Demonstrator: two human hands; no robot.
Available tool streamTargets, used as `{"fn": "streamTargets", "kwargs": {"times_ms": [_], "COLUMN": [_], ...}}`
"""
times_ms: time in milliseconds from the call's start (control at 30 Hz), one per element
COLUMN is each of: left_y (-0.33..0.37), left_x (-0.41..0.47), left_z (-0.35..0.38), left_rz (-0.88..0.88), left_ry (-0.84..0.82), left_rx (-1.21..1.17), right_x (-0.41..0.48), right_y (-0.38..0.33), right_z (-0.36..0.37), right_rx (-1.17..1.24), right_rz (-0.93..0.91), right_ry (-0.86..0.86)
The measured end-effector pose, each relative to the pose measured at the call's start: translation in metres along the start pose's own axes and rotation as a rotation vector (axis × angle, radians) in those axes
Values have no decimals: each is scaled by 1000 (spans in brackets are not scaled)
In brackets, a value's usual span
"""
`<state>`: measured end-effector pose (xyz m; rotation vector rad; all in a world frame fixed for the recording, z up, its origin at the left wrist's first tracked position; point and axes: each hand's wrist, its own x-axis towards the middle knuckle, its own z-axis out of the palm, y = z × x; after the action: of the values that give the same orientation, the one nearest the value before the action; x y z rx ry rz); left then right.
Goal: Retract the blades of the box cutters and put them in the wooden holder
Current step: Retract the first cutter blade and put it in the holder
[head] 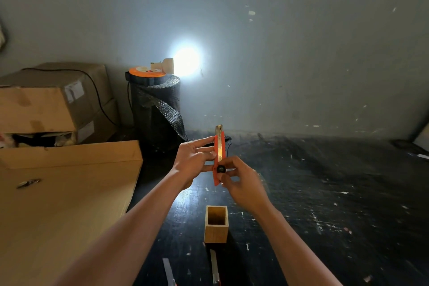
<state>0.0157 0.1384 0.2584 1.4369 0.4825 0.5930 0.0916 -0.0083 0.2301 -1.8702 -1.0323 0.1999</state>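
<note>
An orange box cutter (pixel 219 146) stands nearly upright in the air, its steel blade sticking out of the top. My left hand (pixel 193 160) pinches its body from the left. My right hand (pixel 243 181) grips its lower end, fingers at the black knob (pixel 220 169). Below them a square wooden holder (pixel 216 232) stands on the dark floor, with nothing visible inside. Two more cutters with exposed blades lie near the bottom edge, one (pixel 168 270) to the left, one (pixel 214 267) just under the holder.
A large flat cardboard sheet (pixel 65 204) lies at the left, with stacked cardboard boxes (pixel 51 102) behind it. A black bubble-wrap roll (pixel 157 109) carrying an orange cable reel and a bright lamp (pixel 186 61) stands at the wall. The dark floor (pixel 325 193) stretches right.
</note>
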Motion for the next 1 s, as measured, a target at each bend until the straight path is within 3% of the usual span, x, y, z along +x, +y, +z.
{"fn": "streamTargets", "kwargs": {"times_ms": [133,400,667,1000], "left_y": [-2,-5,-18,-64], "left_x": [-1,2,2,3], "left_z": [2,-3,-3,-10], "left_rz": [2,-1,-11,-99], "left_ry": [-3,5,7,-47], "left_rx": [6,2,-18,-91], "right_x": [1,4,7,33], "right_y": [1,6,20,44], "right_z": [4,2,18,24], "right_rx": [41,-41,44,220], "right_rz": [56,-23,22,78], "right_ry": [28,-10,70,27]}}
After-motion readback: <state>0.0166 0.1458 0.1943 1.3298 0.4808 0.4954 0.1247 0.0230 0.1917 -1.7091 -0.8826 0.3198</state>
